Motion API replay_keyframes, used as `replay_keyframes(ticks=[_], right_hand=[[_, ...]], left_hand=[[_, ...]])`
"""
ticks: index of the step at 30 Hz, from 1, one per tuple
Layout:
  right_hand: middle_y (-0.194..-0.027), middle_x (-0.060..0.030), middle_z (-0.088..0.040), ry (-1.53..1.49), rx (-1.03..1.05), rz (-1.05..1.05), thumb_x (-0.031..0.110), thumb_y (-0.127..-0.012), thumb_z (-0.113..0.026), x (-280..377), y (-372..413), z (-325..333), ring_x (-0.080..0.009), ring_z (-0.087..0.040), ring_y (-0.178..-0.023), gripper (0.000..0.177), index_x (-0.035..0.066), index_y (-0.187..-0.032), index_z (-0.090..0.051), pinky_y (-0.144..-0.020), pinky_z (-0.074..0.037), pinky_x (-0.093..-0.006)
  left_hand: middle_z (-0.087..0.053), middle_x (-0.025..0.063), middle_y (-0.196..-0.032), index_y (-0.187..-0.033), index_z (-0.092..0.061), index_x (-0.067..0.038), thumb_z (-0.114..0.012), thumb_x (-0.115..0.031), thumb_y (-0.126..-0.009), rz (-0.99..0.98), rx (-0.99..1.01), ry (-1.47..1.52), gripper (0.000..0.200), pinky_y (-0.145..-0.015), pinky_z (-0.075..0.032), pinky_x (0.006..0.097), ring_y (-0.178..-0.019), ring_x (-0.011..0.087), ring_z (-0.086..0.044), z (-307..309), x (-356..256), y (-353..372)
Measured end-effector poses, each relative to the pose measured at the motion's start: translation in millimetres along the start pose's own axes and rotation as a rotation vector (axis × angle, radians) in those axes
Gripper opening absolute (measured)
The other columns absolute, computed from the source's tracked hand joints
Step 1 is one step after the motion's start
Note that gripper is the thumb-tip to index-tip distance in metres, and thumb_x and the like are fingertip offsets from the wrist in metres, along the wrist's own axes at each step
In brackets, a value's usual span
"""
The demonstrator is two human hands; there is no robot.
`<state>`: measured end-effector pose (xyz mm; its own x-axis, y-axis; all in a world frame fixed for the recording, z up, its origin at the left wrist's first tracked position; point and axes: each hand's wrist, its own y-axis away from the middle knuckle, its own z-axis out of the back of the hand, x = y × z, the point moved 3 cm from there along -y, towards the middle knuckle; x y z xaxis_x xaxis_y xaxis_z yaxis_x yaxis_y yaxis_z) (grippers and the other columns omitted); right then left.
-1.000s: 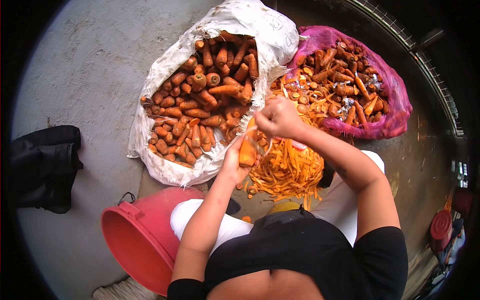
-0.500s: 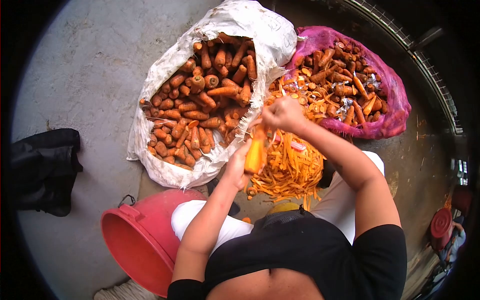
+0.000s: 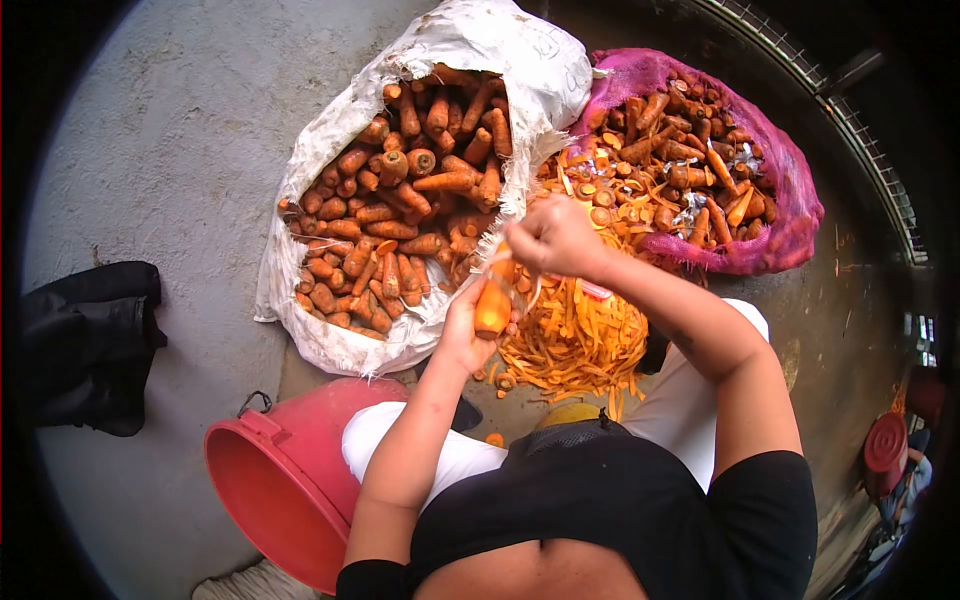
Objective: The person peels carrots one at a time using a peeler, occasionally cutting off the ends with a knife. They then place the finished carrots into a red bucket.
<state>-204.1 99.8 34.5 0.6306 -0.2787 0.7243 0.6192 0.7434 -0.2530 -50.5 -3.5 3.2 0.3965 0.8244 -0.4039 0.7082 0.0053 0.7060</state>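
Note:
My left hand (image 3: pixel 465 333) grips a peeled orange carrot (image 3: pixel 493 300) upright over the floor. Above it, my right hand (image 3: pixel 552 238) is closed around a peeler that is mostly hidden by the fingers and rests against the carrot's upper end. A pile of orange peelings (image 3: pixel 580 340) lies just under and to the right of both hands. A white sack (image 3: pixel 530 60) full of unpeeled carrots (image 3: pixel 400 210) lies open to the left of the hands.
A pink mesh sack (image 3: pixel 780 240) of carrots and cut ends lies at the upper right. A red bucket (image 3: pixel 270 470) lies tipped by my left knee. A black bag (image 3: pixel 85 340) sits at the far left on the concrete floor. A small red container (image 3: pixel 885 450) stands at the far right.
My right hand went up the carrot and came back down in a peeling stroke. My left hand kept hold of the carrot, turning it slightly.

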Motion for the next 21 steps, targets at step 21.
replay_keyframes(ticks=[21], right_hand=[[-0.048, -0.0098, -0.058, 0.490, -0.101, -0.407, 0.036, -0.087, -0.046, -91.8, -3.0, 41.7, -0.0250, -0.059, -0.045, 0.046, 0.008, -0.057, -0.067, -0.054, -0.048, -0.0385]], left_hand=[[-0.053, 0.0095, -0.088, -0.134, -0.039, -0.004, -0.041, -0.035, -0.098, 0.008, 0.288, -0.115, 0.048, -0.055, -0.050, 0.0253, -0.073, 0.0179, -0.056, -10.1, -1.3, 21.8]])
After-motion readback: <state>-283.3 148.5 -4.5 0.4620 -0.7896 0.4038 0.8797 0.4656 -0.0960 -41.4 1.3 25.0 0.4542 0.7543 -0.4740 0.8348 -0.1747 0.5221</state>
